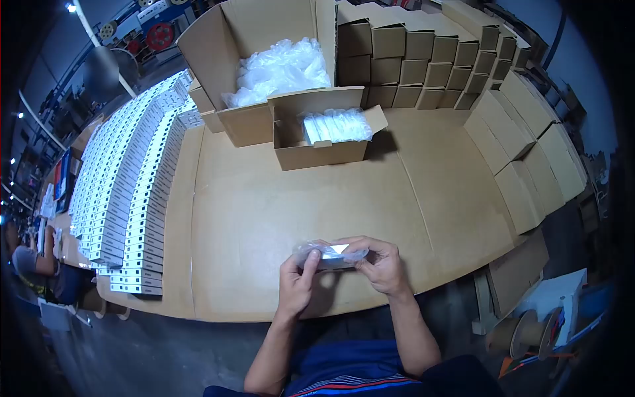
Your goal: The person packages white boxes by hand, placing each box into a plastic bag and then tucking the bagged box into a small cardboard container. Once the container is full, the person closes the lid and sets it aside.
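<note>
Above the front part of the cardboard-covered table, a small white box in a clear plastic bag point(334, 252) is held between my two hands. My left hand point(297, 279) grips its left end, thumb on top. At the right end, my right hand point(381, 266) pinches the plastic with thumb and fingers. Farther back stands an open cardboard carton point(321, 157) with several plastic-wrapped white boxes point(337, 126) lined up inside. Behind it, a larger open carton point(246, 127) holds a heap of clear plastic bags point(284, 67).
Long stacks of small white labelled boxes point(142, 218) run along the left side. Closed cardboard cartons point(403, 63) are piled at the back right, more cartons point(529, 165) at the right edge. Cable spools point(529, 334) stand below right. Another person point(49, 261) sits at far left.
</note>
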Available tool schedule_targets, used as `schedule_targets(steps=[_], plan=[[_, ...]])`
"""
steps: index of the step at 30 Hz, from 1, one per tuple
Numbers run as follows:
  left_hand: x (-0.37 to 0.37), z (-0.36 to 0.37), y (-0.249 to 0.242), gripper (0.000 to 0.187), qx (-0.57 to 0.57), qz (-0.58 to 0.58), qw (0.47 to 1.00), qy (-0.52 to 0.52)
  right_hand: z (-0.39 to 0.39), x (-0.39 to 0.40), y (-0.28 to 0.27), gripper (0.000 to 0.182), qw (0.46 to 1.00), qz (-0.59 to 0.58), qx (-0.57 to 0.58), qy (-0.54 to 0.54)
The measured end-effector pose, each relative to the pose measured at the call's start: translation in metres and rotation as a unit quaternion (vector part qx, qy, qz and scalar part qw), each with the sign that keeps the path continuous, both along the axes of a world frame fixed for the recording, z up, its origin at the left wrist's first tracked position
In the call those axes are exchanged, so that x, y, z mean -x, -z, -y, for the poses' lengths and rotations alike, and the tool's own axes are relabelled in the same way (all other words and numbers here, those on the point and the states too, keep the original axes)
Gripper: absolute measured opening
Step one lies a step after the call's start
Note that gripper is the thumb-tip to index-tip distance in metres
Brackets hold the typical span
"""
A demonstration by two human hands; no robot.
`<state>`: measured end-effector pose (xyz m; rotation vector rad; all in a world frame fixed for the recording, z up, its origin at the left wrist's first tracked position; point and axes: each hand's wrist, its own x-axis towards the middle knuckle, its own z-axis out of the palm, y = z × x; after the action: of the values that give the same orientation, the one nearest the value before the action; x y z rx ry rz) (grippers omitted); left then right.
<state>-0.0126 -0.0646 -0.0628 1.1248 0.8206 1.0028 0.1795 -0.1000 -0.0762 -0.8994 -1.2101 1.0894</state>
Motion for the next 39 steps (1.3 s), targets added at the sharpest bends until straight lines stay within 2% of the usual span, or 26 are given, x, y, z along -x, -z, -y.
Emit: schedule_targets(steps=[4, 7, 8, 11, 12, 15, 16, 19, 25, 27, 28, 31, 32, 35, 36, 39], plan=[[-0.001, -0.002, 0.004, 0.031, 0.055, 0.015, 0.998, -0.037, 0.002, -0.005, -0.013, 0.016, 0.996, -0.018, 0.080, 0.030], [-0.001, -0.004, 0.007, 0.033, 0.067, -0.005, 0.995, -0.075, -0.001, -0.006, -0.018, 0.013, 0.984, -0.082, 0.021, 0.154], [-0.001, -0.005, 0.008, 0.034, 0.064, 0.001, 0.994, -0.083, -0.003, -0.006, -0.020, 0.013, 0.984, -0.085, -0.045, 0.148], [-0.003, -0.005, 0.007, 0.033, 0.045, -0.021, 0.995, -0.087, -0.001, -0.010, -0.022, 0.022, 0.995, 0.070, -0.067, 0.014], [-0.005, -0.004, 0.006, 0.031, 0.037, -0.035, 0.995, -0.084, -0.001, -0.006, -0.028, 0.030, 0.993, 0.114, -0.040, 0.005], [-0.010, -0.003, -0.002, 0.027, 0.096, 0.122, 0.984, -0.091, 0.000, -0.005, -0.023, 0.032, 0.992, 0.110, 0.067, 0.009], [-0.007, -0.005, -0.003, 0.023, 0.130, 0.123, 0.980, -0.092, -0.001, -0.005, -0.024, 0.032, 0.991, 0.124, 0.036, 0.029], [-0.006, -0.006, -0.003, 0.025, 0.164, 0.153, 0.971, -0.084, -0.001, -0.007, -0.032, 0.032, 0.989, 0.127, 0.076, 0.023], [-0.005, -0.008, 0.002, 0.020, 0.124, 0.128, 0.980, -0.088, -0.006, -0.013, -0.015, 0.032, 0.989, 0.138, 0.031, 0.045], [-0.003, -0.011, -0.002, 0.016, 0.116, 0.132, 0.980, -0.088, -0.005, -0.013, -0.016, 0.030, 0.990, 0.123, 0.050, 0.050], [-0.001, -0.011, -0.005, 0.018, 0.113, 0.134, 0.980, -0.089, -0.005, -0.013, -0.017, 0.030, 0.990, 0.115, 0.061, 0.053], [0.008, -0.011, -0.019, 0.036, 0.028, 0.058, 0.998, -0.025, -0.010, -0.019, -0.012, 0.030, 0.986, 0.163, -0.003, 0.046], [0.005, -0.010, -0.014, 0.043, 0.011, 0.084, 0.996, -0.022, -0.010, -0.020, -0.014, 0.031, 0.984, 0.173, -0.012, 0.046], [0.011, -0.016, -0.019, 0.033, -0.197, -0.124, 0.971, 0.061, -0.012, -0.020, -0.019, 0.032, 0.975, 0.212, -0.043, 0.052], [0.010, -0.014, -0.018, 0.024, -0.142, -0.123, 0.981, 0.041, -0.014, -0.021, -0.021, 0.032, 0.969, 0.233, -0.055, 0.058], [0.010, -0.014, -0.021, 0.023, -0.060, -0.079, 0.994, 0.050, -0.016, -0.017, -0.032, 0.034, 0.962, 0.245, -0.065, 0.106]])
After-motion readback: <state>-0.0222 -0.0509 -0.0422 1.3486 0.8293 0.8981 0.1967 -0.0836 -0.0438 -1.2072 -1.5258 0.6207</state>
